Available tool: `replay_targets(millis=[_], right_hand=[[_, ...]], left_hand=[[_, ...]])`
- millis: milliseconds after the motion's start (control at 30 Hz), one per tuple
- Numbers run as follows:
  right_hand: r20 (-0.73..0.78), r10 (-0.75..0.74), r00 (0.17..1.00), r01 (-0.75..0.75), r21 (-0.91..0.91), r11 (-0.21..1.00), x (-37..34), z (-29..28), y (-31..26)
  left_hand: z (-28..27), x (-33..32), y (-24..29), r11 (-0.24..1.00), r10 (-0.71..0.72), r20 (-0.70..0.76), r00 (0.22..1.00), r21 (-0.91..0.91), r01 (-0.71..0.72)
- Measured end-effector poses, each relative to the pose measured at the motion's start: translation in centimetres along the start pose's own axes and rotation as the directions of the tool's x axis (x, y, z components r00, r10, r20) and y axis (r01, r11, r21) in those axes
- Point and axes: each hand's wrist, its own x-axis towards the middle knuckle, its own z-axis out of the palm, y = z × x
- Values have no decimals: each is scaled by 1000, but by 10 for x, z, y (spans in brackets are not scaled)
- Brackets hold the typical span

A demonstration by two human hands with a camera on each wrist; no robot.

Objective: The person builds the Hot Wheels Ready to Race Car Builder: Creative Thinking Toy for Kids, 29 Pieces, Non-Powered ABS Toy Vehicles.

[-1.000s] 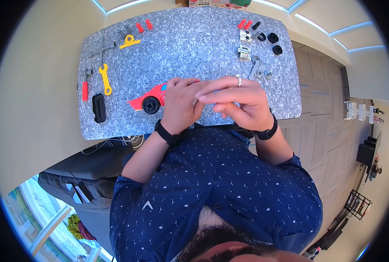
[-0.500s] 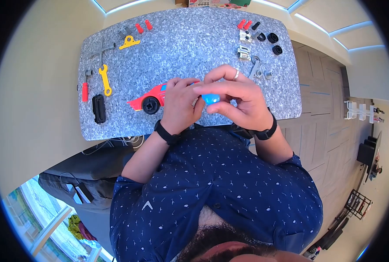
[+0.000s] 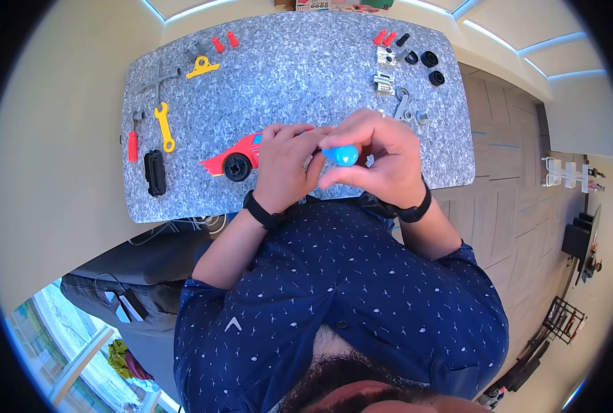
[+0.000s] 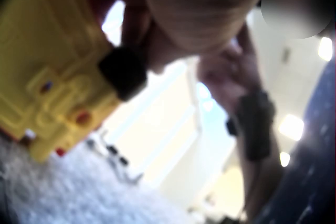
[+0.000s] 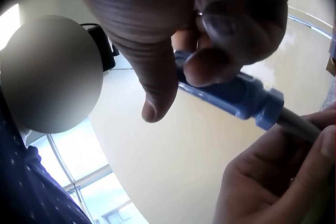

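Observation:
My left hand (image 3: 289, 162) grips a red toy car (image 3: 251, 146) by its side, covering much of the body. One black wheel (image 3: 237, 166) shows at the car's left end. In the left wrist view the car's yellow underside (image 4: 63, 77) is turned up, blurred. My right hand (image 3: 389, 158) holds a screwdriver with curled fingers, its thumb standing off the handle. The blue handle (image 5: 226, 95) leads to a grey shaft (image 5: 296, 123) that runs to the left hand's fingers. The shaft's tip is hidden behind those fingers.
On the table's left lie a yellow wrench (image 3: 164, 127), a black part (image 3: 155, 172), a red-handled tool (image 3: 133, 146) and a yellow piece (image 3: 202, 66). To the right are black wheels (image 3: 429, 59), silver blocks (image 3: 384, 82) and a grey part (image 3: 403, 107). A box (image 3: 341, 4) stands beyond the far edge.
The right hand's fingers have curled and shifted around the handle, and its blue end, hidden at first, has come into view. The left hand and the car have stayed in place.

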Motion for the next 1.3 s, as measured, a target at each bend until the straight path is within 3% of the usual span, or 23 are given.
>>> replay_targets(millis=[33,133,267,333,433,633,733,867,967,1033,1067,1133,1167,1233,1300], right_hand=[[-78,12,997,-8,52,999,0,5,0],[-82,195,977,-178,172,969,4,10,-17],[-32,106,994,-107,-20,994,5,7,-10],[-83,119,989,-121,-19,992,3,8,-7],[-133,20,991,-17,20,1000,6,11,-2],[-62,199,978,-203,-62,977,4,-5,-20],[-249,19,968,1,79,997,-1,-12,-18],[-382,111,917,-73,113,991,-9,-28,-5],[-434,267,860,-224,148,963,-31,-38,18],[-407,429,806,-377,206,903,-49,-44,33],[-386,404,829,-401,92,911,-53,-41,36],[-329,359,873,-421,-139,896,-56,-30,41],[-277,300,913,-356,-184,916,-55,-27,49],[-234,459,857,-464,37,885,-53,-18,39],[-193,479,856,-443,202,873,-52,-9,47]], left_hand=[[1,0,0,1000,-6,8,1000,4,6],[3,-3,-3,1000,-25,-11,1000,-8,25],[5,-5,-7,999,19,-13,1000,39,-19],[5,-3,-5,999,19,-9,1000,33,-19],[3,-2,-3,1000,4,0,1000,16,-4],[-1,-2,0,999,-11,32,999,41,9],[0,0,7,994,-51,65,997,97,44],[8,-4,-3,973,-60,129,990,228,29],[-6,-1,0,981,-30,135,990,192,3],[-29,11,12,998,-7,-44,999,66,9],[-42,15,17,1000,-6,-133,991,2,6],[-61,15,18,950,-107,-232,967,-310,30],[-67,15,19,891,-156,-285,946,-454,11],[-72,13,13,744,-237,-320,917,-667,-40],[-65,6,0,582,-281,-290,915,-810,-78]])
